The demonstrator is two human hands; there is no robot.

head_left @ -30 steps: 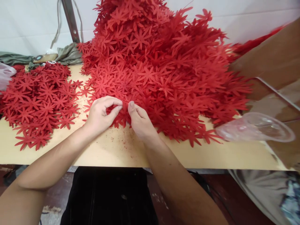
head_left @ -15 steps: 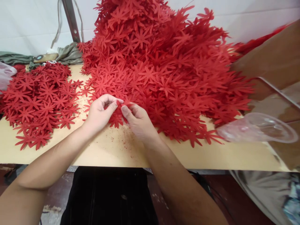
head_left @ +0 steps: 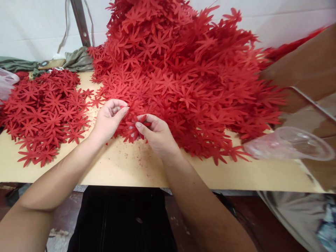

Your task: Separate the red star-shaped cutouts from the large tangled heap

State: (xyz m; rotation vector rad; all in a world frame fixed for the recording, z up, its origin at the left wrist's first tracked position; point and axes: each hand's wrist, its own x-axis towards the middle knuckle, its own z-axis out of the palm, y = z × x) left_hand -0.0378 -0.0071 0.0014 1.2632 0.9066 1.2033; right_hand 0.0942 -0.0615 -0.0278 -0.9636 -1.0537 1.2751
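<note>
Both of my hands are at the front edge of a tall heap of red flower-shaped cutouts [head_left: 168, 82]. My left hand [head_left: 108, 117] is closed in a pinch, with a bit of red between thumb and fingertips; it looks like a cutout's petal, mostly hidden. To its right, my right hand [head_left: 157, 134] pinches a red flower cutout [head_left: 141, 122] between thumb and forefinger. A gap separates the two hands. Red crumbs [head_left: 131, 157] are scattered on the table [head_left: 110, 171] just below them.
A lower pile of red flower cutouts [head_left: 49, 108] lies at the left. On the right are a clear plastic cup [head_left: 288, 143] on its side and a brown cardboard box [head_left: 304, 66]. Green cloth [head_left: 78, 60] and a metal post [head_left: 81, 22] stand at the back left.
My hands have moved apart: the left went a little left and up, and the right shifted slightly right. The red piece that was between both hands is now parted.
</note>
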